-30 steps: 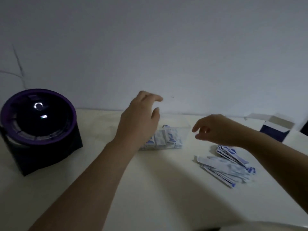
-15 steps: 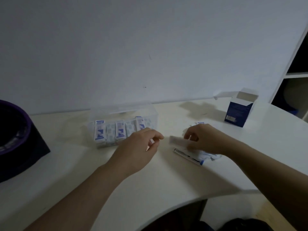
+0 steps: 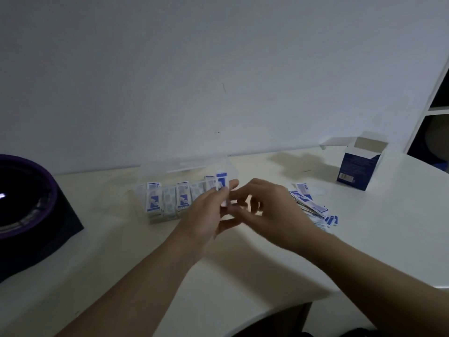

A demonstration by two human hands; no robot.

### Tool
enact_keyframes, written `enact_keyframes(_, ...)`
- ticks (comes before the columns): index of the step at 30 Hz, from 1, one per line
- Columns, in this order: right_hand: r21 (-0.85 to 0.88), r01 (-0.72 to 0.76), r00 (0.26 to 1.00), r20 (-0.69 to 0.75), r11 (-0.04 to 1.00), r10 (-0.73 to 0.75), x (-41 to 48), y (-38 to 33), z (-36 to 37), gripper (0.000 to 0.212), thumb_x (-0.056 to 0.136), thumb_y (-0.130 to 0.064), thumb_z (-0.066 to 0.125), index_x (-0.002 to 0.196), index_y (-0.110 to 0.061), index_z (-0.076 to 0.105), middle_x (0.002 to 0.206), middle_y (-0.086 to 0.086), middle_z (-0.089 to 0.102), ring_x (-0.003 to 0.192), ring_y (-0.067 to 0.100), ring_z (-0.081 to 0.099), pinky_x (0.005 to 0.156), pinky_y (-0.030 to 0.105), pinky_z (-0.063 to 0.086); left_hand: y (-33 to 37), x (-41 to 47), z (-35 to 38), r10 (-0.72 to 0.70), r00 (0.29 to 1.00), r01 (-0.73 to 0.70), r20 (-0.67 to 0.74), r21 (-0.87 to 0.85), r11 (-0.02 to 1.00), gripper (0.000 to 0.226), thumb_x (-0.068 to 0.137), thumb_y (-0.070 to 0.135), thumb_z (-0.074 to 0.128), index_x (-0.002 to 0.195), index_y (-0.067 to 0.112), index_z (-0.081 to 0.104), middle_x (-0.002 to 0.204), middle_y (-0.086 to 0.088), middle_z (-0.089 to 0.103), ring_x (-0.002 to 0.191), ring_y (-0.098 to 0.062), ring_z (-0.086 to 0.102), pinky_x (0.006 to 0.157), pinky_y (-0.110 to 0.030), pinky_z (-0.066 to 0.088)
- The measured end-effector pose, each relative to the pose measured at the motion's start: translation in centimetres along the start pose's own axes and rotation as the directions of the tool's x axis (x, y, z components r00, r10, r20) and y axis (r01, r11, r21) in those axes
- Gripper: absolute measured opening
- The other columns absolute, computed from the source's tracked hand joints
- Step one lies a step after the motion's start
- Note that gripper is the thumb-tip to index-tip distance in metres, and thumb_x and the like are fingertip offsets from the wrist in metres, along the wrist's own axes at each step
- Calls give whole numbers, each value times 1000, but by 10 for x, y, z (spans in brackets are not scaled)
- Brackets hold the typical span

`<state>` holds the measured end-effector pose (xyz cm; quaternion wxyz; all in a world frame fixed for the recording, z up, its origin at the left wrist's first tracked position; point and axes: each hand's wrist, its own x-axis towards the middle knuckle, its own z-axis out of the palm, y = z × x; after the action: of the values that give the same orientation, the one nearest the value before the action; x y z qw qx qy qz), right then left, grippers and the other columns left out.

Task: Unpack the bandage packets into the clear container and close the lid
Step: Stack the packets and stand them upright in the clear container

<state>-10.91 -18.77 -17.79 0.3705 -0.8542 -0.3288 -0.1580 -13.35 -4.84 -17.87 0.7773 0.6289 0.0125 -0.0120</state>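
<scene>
A clear container (image 3: 155, 171) stands on the table near the wall, its lid tipped open at the back. A row of white-and-blue bandage packets (image 3: 167, 200) stands upright inside it. My left hand (image 3: 206, 215) pinches one bandage packet (image 3: 222, 184) upright at the container's right end. My right hand (image 3: 269, 210) is just to the right, its curled fingertips on the lower end of the same packet, though blur hides the exact grip. A loose pile of packets (image 3: 313, 209) lies behind my right hand.
An open blue-and-white cardboard box (image 3: 357, 171) stands at the back right. A black device with a purple rim (image 3: 29, 205) fills the left side. The table's curved front edge (image 3: 315, 297) runs under my right forearm. White shelving (image 3: 435, 100) rises at the far right.
My right hand lifted a packet off the pile and brought it left. My left hand rose to meet it and now pinches the packet by the container's right end.
</scene>
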Motion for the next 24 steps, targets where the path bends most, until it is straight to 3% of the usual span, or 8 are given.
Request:
enact_keyframes(4,453,-321,946,190,832,262,19,-4,-15,23,90,-36,57,94,-19,72,88,-4,71,66,12,53,65,28,41,15,6,-13,6,1000,-6,15,-16,1000,32,99,26,37,111,24,67,115,-1,68,106,-15,61,69,-28,52)
enact_keyframes(7,624,-456,887,378,635,266,39,-16,-17,30,91,-37,54,94,-13,73,89,7,69,65,12,49,61,25,38,30,4,-22,83,996,-83,14,18,996,32,99,24,37,108,23,67,115,-2,68,108,-13,62,74,-31,54)
enact_keyframes(10,679,-561,822,525,473,222,61,-30,-15,38,81,-51,54,74,-20,75,77,2,62,63,11,46,55,20,37,49,-1,-34,167,986,-168,18,66,984,34,100,21,33,106,22,66,108,-2,70,102,-15,63,84,-34,49)
enact_keyframes(12,651,-518,838,515,555,178,76,-38,-9,34,80,-48,58,79,-18,75,76,4,58,66,13,42,56,20,36,60,-3,-46,226,974,-227,20,142,964,34,100,20,32,103,24,66,105,2,71,102,-15,63,84,-33,49)
enact_keyframes(15,652,-438,876,464,618,131,97,-46,3,26,89,-18,59,69,-15,74,76,8,59,68,17,39,62,25,33,73,-4,-63,279,960,-265,1,314,912,33,101,23,34,102,33,65,110,3,68,105,-12,62,85,-31,49)
enact_keyframes(18,613,-416,899,388,671,203,117,-55,15,24,88,-12,62,66,-16,70,78,12,63,66,17,41,59,24,34,81,-2,-85,385,905,-253,-183,496,831,17,94,32,47,96,36,63,107,4,66,103,-16,61,87,-37,50)
enact_keyframes(21,381,-392,912,277,837,302,138,-55,33,12,85,-10,67,75,-16,65,77,7,64,63,13,50,57,22,44,82,1,-114,474,838,-120,-270,756,643,30,96,23,46,121,33,58,124,6,56,108,-16,57,83,-29,42)
enact_keyframes(24,199,-446,877,289,873,383,153,-52,57,17,83,-2,64,74,-12,55,81,8,60,74,21,61,67,29,56,76,1,-135,358,908,5,-219,859,511,35,97,20,46,130,25,54,138,2,50,118,-14,51,91,-21,34)
